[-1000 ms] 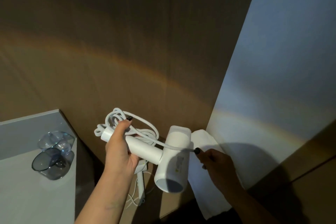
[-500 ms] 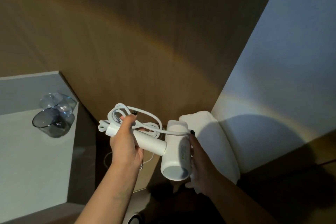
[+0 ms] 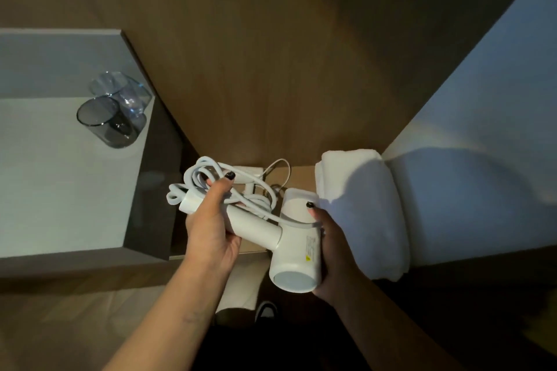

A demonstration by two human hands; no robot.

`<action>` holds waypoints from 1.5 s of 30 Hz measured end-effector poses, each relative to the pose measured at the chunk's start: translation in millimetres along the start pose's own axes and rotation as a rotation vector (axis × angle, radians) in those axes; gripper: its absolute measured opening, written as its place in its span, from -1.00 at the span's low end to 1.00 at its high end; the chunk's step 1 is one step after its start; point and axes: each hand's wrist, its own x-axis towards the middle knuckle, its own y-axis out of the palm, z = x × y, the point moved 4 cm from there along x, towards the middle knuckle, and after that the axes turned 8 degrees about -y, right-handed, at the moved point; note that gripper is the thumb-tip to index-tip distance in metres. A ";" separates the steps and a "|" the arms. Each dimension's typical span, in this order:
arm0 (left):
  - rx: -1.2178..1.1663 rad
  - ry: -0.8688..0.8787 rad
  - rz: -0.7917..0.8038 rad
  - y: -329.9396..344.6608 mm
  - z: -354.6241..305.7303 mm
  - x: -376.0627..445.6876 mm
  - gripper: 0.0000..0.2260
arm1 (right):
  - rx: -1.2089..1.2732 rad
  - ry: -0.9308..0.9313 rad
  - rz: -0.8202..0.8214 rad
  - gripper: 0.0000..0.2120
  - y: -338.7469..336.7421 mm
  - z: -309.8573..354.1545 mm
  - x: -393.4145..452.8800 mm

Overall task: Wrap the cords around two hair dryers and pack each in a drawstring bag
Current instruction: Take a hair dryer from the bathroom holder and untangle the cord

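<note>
Wrapping first dryer, cord mostly coiled.
Left hand (image 3: 211, 226) grips hair dryer (image 3: 289, 250) handle plus cord (image 3: 211, 181) loops; right hand (image 3: 328, 250) clasps its barrel. No bag visible; bagging, second dryer left.

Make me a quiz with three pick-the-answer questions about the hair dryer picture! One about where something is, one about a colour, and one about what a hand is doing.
1. Where are the glass cups?
A. on the grey counter at the left
B. on top of the towel
C. in the right hand

2. What colour is the hair dryer?
A. black
B. pink
C. white

3. What is the left hand doing?
A. lying flat on the counter
B. gripping the dryer's handle with the cord loops
C. holding a cup

Answers:
1 A: the cups stand on the counter, away from the rolled towel.
2 C: body, handle and cord are all white.
3 B: its fingers curl round the handle, while the right hand holds the dryer's barrel.
</note>
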 end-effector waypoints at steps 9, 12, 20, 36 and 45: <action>-0.083 -0.023 -0.121 -70.8 -7.3 3.6 -0.90 | -0.159 0.144 -0.031 -0.54 6.3 -59.3 17.1; -0.147 -0.009 -0.178 -108.9 -16.7 -0.6 -0.89 | -0.220 0.180 0.019 -0.69 22.5 -85.3 14.4; -0.275 -0.006 -0.214 -213.8 -50.7 -25.4 -0.94 | -0.429 0.224 0.005 -0.52 69.1 -173.0 -10.7; -0.423 0.025 -0.305 -464.6 -142.0 -104.7 -0.76 | -0.625 0.269 0.108 -0.64 199.5 -381.9 -97.6; -0.708 0.115 -0.416 -556.8 -200.6 -147.0 -0.75 | -0.757 0.388 0.309 -0.68 287.8 -466.4 -120.7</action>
